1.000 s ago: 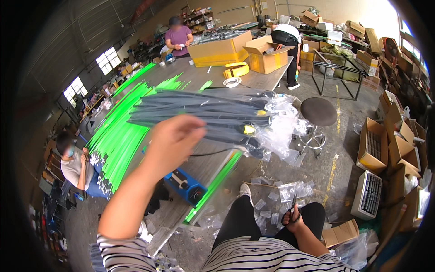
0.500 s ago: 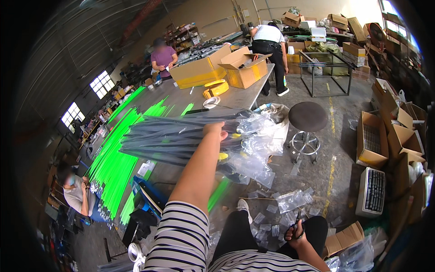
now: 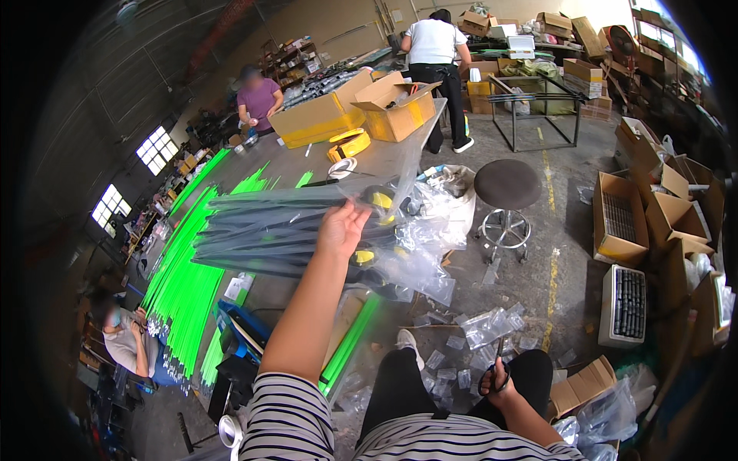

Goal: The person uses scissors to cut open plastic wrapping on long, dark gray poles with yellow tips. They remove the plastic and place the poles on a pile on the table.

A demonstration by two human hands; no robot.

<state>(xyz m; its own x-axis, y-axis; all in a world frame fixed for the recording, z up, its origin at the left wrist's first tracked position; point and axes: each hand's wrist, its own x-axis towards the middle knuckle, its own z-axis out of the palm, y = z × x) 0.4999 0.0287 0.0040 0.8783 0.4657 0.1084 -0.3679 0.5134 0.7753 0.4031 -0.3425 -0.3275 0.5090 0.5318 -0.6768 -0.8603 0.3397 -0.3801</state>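
Note:
A pile of long dark rods (image 3: 261,230) in clear plastic bags lies across the table, with yellow and black parts at the right ends. My left hand (image 3: 344,228) reaches over the pile, fingers drawn together on the film of a clear plastic bag (image 3: 408,173), whose end stands up to the right of the hand. Low in front of my right knee, my right hand (image 3: 503,396) is closed around the dark handles of a pair of scissors (image 3: 493,376), blades pointing up.
Bright green rods (image 3: 184,292) cover the table's left side. Farther back are open cartons (image 3: 396,107) and yellow tape rolls (image 3: 348,144). A round stool (image 3: 507,184) stands right of the table. Plastic scraps (image 3: 492,326) litter the floor. Several people work nearby.
The bag end by my left hand has risen, and more of a yellow part shows under it. My right hand still holds the scissors. The whole view has shifted slightly.

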